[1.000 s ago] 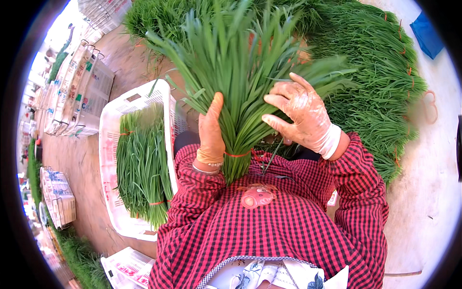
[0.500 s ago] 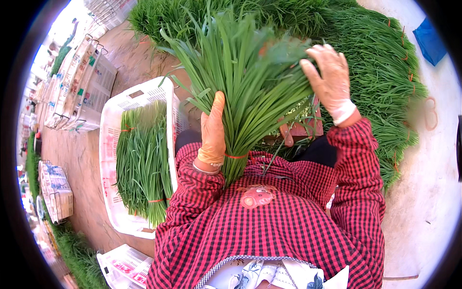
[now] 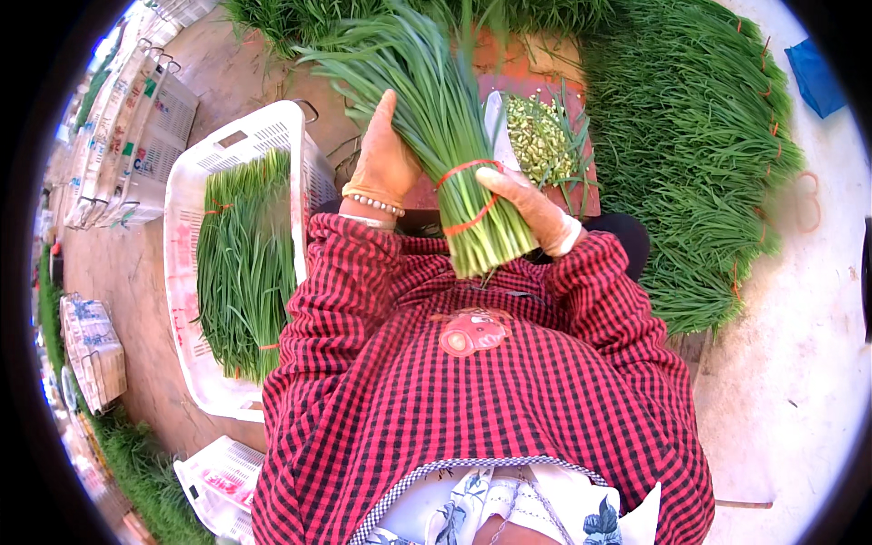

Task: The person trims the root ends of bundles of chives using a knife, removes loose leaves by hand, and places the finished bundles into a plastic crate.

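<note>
A thick bundle of green garlic chives (image 3: 431,113) is held between my hands in front of my chest. It leans, with the leaf tips up and to the left and the pale cut ends down toward me. Two orange-red bands ring its lower stems. My left hand (image 3: 383,159), in a thin glove, supports the leafy part from the left, thumb pointing up. My gloved right hand (image 3: 536,209) grips the stems from the right near the bands. Behind the bundle, a pale flat blade (image 3: 499,132) rests on a red board (image 3: 589,150); its lower end is hidden.
Chopped stem ends (image 3: 540,136) are heaped on the board. To the left, a white plastic crate (image 3: 186,363) holds banded chives. A large pile of chives (image 3: 681,163) spreads on the right. Stacked crates (image 3: 136,150) stand far left. A blue bag (image 3: 815,77) lies far right.
The bundle's stem end has swung up and right, its leaves leaning left. My right hand has come down from the leaf tips to the stems. A second band now shows on the bundle.
</note>
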Demonstrator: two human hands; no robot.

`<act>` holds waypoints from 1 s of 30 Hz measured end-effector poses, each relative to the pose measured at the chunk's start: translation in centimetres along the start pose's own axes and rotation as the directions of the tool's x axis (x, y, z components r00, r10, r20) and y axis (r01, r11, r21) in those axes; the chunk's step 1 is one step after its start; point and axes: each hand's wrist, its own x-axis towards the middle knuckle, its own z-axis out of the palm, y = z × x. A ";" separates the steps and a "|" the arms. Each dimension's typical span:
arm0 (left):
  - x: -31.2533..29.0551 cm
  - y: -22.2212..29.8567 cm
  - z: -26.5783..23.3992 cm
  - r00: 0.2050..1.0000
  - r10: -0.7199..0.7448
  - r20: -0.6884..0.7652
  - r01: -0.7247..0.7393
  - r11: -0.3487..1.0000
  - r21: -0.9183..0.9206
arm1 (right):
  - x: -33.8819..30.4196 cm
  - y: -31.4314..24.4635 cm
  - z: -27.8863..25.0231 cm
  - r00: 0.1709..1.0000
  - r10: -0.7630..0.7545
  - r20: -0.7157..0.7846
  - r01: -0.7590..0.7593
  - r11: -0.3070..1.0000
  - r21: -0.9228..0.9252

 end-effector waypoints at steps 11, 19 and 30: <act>-8.0 -5.1 -4.3 0.994 -0.042 -0.101 0.090 0.837 0.540 | -0.5 -0.7 1.5 0.998 0.059 -0.036 -0.057 0.997 0.053; -5.9 -3.8 -2.1 0.998 -0.019 0.067 0.000 0.961 0.275 | 0.2 -2.5 0.9 0.997 -0.042 -0.067 0.010 0.903 -0.430; -7.3 -3.1 -2.2 0.957 0.276 0.085 -0.288 0.890 0.353 | 1.2 -1.4 5.3 0.973 -0.036 0.228 0.104 0.950 -0.295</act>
